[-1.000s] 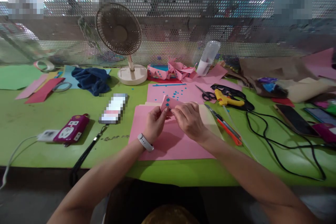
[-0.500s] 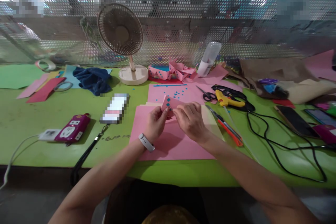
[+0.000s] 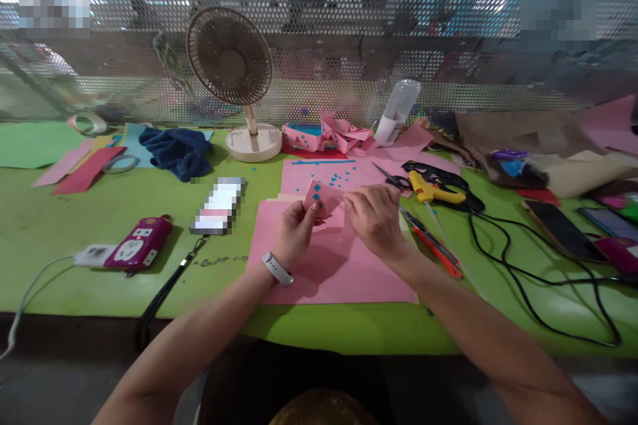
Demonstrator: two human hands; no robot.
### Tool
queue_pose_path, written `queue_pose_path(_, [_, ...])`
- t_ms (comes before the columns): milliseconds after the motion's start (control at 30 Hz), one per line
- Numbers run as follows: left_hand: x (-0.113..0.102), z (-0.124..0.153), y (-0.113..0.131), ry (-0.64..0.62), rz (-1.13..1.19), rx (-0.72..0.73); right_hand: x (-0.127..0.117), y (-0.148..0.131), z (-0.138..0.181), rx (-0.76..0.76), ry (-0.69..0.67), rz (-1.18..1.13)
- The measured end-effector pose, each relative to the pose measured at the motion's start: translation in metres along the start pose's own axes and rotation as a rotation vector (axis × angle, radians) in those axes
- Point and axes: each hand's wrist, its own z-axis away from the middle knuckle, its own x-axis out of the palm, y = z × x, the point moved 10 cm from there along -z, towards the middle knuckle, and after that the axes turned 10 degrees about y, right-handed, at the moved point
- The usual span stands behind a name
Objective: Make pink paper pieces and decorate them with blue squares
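Observation:
My left hand [image 3: 295, 232] pinches a small folded pink paper piece [image 3: 322, 197] dotted with blue squares, holding it up over a large pink sheet [image 3: 329, 265] on the green table. My right hand [image 3: 375, 216] sits just right of the piece, fingers curled, its tips a little apart from the paper. What its fingertips hold, if anything, is too small to see. A white band is on my left wrist. Behind lies another pink sheet [image 3: 319, 172] strewn with several tiny blue squares.
Scissors [image 3: 391, 178], a yellow glue gun [image 3: 433, 191] with black cord, and an orange cutter [image 3: 431, 242] lie to the right. A small fan [image 3: 234, 73], blue cloth [image 3: 174, 151], pink folded paper boxes [image 3: 329, 134], a bottle [image 3: 396, 109], phones and a power strip [image 3: 137, 246] surround the work area.
My right hand has drawn away to the right from the pink piece, which my left hand alone now holds. The rest is unchanged.

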Motion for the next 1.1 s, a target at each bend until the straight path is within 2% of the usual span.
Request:
queue_pose_path(167, [0.000, -0.002, -0.005, -0.003, 0.021, -0.037, -0.002, 0.022, -0.003, 0.070, 0.028, 0.015])
queue_pose_path(400, [-0.003, -0.003, -0.008, 0.036, 0.085, -0.118, -0.008, 0.110, 0.002, 0.387, 0.060, 0.163])
queue_pose_path(500, [-0.006, -0.003, -0.007, 0.062, 0.102, -0.124, -0.010, 0.128, 0.005, 0.438, 0.056, 0.193])
queue_pose_path(600, [-0.008, -0.005, -0.006, 0.075, 0.126, -0.124, -0.002, 0.130, 0.006, 0.468, -0.003, 0.116])
queue_pose_path(667, [-0.008, -0.006, -0.006, 0.078, 0.141, -0.128, 0.011, 0.129, 0.010, 0.542, -0.091, -0.039])
queue_pose_path(800, [-0.009, -0.007, -0.006, 0.084, 0.151, -0.116, 0.055, 0.113, 0.032, 0.804, -0.430, -0.519])
queue_pose_path(867, [-0.009, -0.007, -0.006, 0.081, 0.159, -0.118, 0.068, 0.097, 0.038, 0.881, -0.540, -0.732])
queue_pose_path(967, [-0.011, -0.007, -0.007, 0.106, 0.175, -0.147, 0.073, 0.087, 0.040, 0.946, -0.538, -0.883])
queue_pose_path(1100, [-0.013, -0.007, -0.005, 0.119, 0.121, -0.163, 0.077, 0.086, 0.044, 1.008, -0.535, -0.913])
